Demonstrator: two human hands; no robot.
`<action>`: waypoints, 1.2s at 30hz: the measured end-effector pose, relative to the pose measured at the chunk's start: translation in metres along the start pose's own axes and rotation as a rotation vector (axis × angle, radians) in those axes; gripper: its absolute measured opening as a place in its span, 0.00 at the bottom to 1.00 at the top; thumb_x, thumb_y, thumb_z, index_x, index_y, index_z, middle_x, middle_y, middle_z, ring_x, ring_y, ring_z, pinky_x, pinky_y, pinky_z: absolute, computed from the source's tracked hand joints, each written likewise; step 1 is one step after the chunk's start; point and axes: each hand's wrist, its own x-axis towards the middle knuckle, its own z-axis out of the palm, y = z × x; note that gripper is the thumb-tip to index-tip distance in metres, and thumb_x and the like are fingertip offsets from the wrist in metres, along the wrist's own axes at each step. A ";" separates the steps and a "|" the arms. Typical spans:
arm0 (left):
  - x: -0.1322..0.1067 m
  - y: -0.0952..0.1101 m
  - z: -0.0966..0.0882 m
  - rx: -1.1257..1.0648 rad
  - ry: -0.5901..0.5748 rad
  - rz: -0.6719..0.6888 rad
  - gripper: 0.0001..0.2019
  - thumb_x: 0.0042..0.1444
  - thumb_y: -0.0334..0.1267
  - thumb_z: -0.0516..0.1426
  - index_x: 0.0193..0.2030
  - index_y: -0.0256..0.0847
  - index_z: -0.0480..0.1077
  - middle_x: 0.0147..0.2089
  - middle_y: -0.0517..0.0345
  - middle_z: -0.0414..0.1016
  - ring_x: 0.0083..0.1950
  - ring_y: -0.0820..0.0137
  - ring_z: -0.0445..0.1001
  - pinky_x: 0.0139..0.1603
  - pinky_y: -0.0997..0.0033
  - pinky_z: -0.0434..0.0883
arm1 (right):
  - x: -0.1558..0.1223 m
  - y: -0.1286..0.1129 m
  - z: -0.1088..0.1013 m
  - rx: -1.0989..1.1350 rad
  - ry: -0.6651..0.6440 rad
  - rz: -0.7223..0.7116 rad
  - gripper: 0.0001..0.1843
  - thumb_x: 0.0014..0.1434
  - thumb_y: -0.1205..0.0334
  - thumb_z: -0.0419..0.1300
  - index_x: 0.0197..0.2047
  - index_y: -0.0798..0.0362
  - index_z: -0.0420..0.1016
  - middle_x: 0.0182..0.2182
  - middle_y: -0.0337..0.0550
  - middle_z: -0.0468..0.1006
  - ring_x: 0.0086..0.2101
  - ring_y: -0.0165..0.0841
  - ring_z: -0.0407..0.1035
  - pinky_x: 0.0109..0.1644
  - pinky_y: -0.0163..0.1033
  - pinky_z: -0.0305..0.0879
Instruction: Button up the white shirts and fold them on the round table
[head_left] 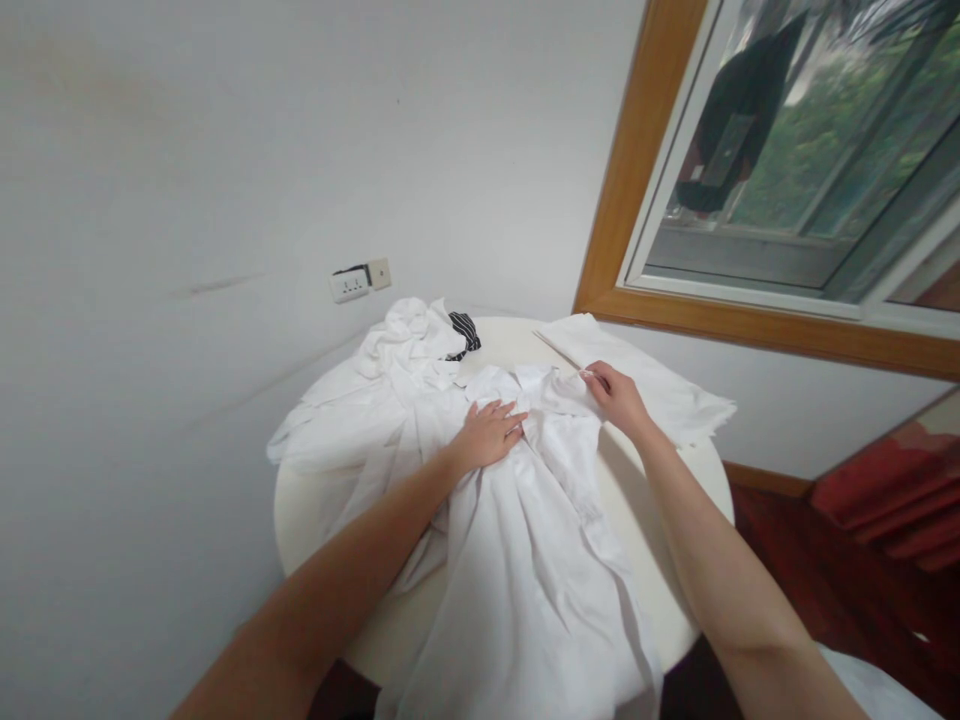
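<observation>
A white garment (525, 540) with a collar lies spread over the round table, its lower part hanging past the near edge. My left hand (489, 434) rests flat on it just below the collar, fingers stretched out. At the garment's upper right, my right hand (613, 392) pinches a bit of the white cloth between thumb and fingers. Left of my left hand is a heap of crumpled white clothes (345, 400), which meets the garment. A black-and-white striped piece of cloth (465, 334) shows at the heap's far end.
Folded white cloth (637, 370) lies at the right of the round table (300, 510). The wall behind bears a power socket (349, 286). A wood-framed window (780, 160) is at the right, with red fabric (900, 490) low beside the dark red floor.
</observation>
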 end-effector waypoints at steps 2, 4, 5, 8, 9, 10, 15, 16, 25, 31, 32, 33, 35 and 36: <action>0.001 -0.001 0.000 -0.009 -0.012 -0.009 0.22 0.64 0.49 0.41 0.62 0.56 0.60 0.68 0.57 0.57 0.68 0.55 0.53 0.63 0.35 0.50 | -0.002 -0.003 -0.007 -0.167 -0.043 -0.057 0.17 0.63 0.52 0.46 0.42 0.49 0.73 0.39 0.44 0.78 0.39 0.36 0.69 0.41 0.37 0.60; 0.001 -0.004 0.000 -0.010 -0.018 -0.006 0.22 0.65 0.49 0.40 0.62 0.56 0.60 0.68 0.58 0.56 0.68 0.56 0.53 0.63 0.35 0.50 | -0.003 -0.003 -0.013 -0.296 -0.068 -0.062 0.17 0.63 0.53 0.47 0.43 0.47 0.75 0.42 0.43 0.78 0.42 0.38 0.69 0.41 0.37 0.60; 0.001 -0.005 0.000 -0.008 -0.019 0.000 0.22 0.65 0.48 0.40 0.62 0.56 0.60 0.68 0.58 0.56 0.68 0.56 0.53 0.63 0.35 0.50 | -0.003 -0.002 -0.015 -0.338 -0.079 -0.052 0.17 0.63 0.53 0.47 0.43 0.46 0.76 0.43 0.43 0.78 0.42 0.38 0.69 0.40 0.37 0.60; 0.001 -0.009 0.000 -0.006 -0.020 0.017 0.21 0.65 0.47 0.41 0.63 0.57 0.59 0.68 0.58 0.56 0.68 0.57 0.53 0.63 0.35 0.49 | -0.003 0.005 -0.018 -0.381 -0.106 0.005 0.17 0.62 0.51 0.48 0.43 0.46 0.76 0.40 0.42 0.79 0.40 0.38 0.70 0.39 0.37 0.60; 0.001 -0.010 0.000 -0.008 -0.020 0.016 0.21 0.65 0.46 0.41 0.63 0.57 0.59 0.68 0.58 0.56 0.68 0.57 0.53 0.63 0.35 0.49 | -0.003 0.008 -0.017 -0.367 -0.101 0.028 0.18 0.62 0.51 0.48 0.44 0.46 0.76 0.39 0.42 0.79 0.40 0.38 0.71 0.40 0.37 0.60; 0.001 -0.010 0.000 -0.010 -0.018 0.014 0.21 0.65 0.46 0.41 0.63 0.57 0.59 0.68 0.58 0.56 0.68 0.57 0.53 0.63 0.35 0.49 | -0.002 0.010 -0.017 -0.334 -0.091 0.047 0.18 0.62 0.51 0.49 0.45 0.47 0.76 0.39 0.43 0.80 0.39 0.38 0.71 0.40 0.38 0.61; 0.000 -0.013 0.003 -0.002 0.041 0.004 0.21 0.64 0.45 0.42 0.62 0.54 0.61 0.67 0.57 0.59 0.67 0.59 0.55 0.64 0.37 0.50 | -0.003 0.022 -0.019 0.001 -0.159 0.049 0.20 0.60 0.53 0.50 0.50 0.53 0.73 0.44 0.45 0.78 0.41 0.36 0.70 0.45 0.37 0.62; 0.000 -0.014 0.003 0.001 0.053 0.001 0.21 0.64 0.45 0.42 0.62 0.54 0.61 0.67 0.56 0.59 0.67 0.59 0.55 0.64 0.37 0.50 | -0.004 0.026 -0.021 0.036 -0.213 0.053 0.22 0.58 0.53 0.52 0.52 0.53 0.72 0.46 0.46 0.77 0.42 0.36 0.69 0.46 0.38 0.63; 0.001 -0.014 0.006 0.043 0.079 -0.029 0.20 0.63 0.43 0.45 0.60 0.53 0.63 0.66 0.56 0.61 0.66 0.56 0.58 0.61 0.36 0.54 | -0.010 0.054 -0.026 -0.281 -0.619 0.211 0.14 0.50 0.52 0.60 0.30 0.56 0.74 0.29 0.44 0.77 0.31 0.35 0.67 0.33 0.35 0.58; 0.001 -0.005 -0.006 0.036 0.217 0.155 0.26 0.59 0.35 0.50 0.65 0.52 0.57 0.68 0.53 0.56 0.66 0.59 0.56 0.66 0.44 0.50 | -0.004 0.043 -0.012 -0.317 -0.414 0.137 0.09 0.57 0.60 0.53 0.33 0.55 0.73 0.32 0.45 0.77 0.33 0.33 0.67 0.35 0.33 0.57; 0.001 -0.003 -0.008 0.028 0.223 0.238 0.25 0.59 0.33 0.50 0.64 0.53 0.58 0.68 0.55 0.56 0.67 0.61 0.56 0.67 0.46 0.48 | -0.003 0.040 -0.008 -0.305 -0.364 0.112 0.10 0.58 0.61 0.51 0.36 0.55 0.72 0.33 0.46 0.77 0.33 0.33 0.67 0.35 0.33 0.57; 0.002 -0.001 -0.010 0.019 0.217 0.312 0.24 0.59 0.33 0.51 0.61 0.55 0.62 0.67 0.57 0.59 0.67 0.62 0.56 0.67 0.47 0.47 | -0.002 0.037 -0.003 -0.294 -0.326 0.097 0.11 0.59 0.61 0.50 0.37 0.55 0.71 0.33 0.46 0.77 0.33 0.33 0.67 0.35 0.33 0.57; 0.004 0.000 -0.012 0.001 0.187 0.396 0.20 0.58 0.32 0.51 0.56 0.54 0.68 0.64 0.60 0.64 0.66 0.63 0.57 0.68 0.49 0.45 | -0.001 0.030 0.006 -0.258 -0.274 0.087 0.12 0.60 0.61 0.48 0.40 0.55 0.70 0.32 0.46 0.76 0.32 0.34 0.67 0.34 0.33 0.57; 0.004 0.000 -0.012 -0.007 0.172 0.406 0.20 0.58 0.31 0.51 0.54 0.53 0.69 0.62 0.60 0.66 0.66 0.63 0.58 0.68 0.49 0.44 | -0.001 0.027 0.010 -0.231 -0.249 0.084 0.12 0.60 0.61 0.47 0.40 0.55 0.69 0.31 0.45 0.76 0.31 0.34 0.67 0.34 0.33 0.57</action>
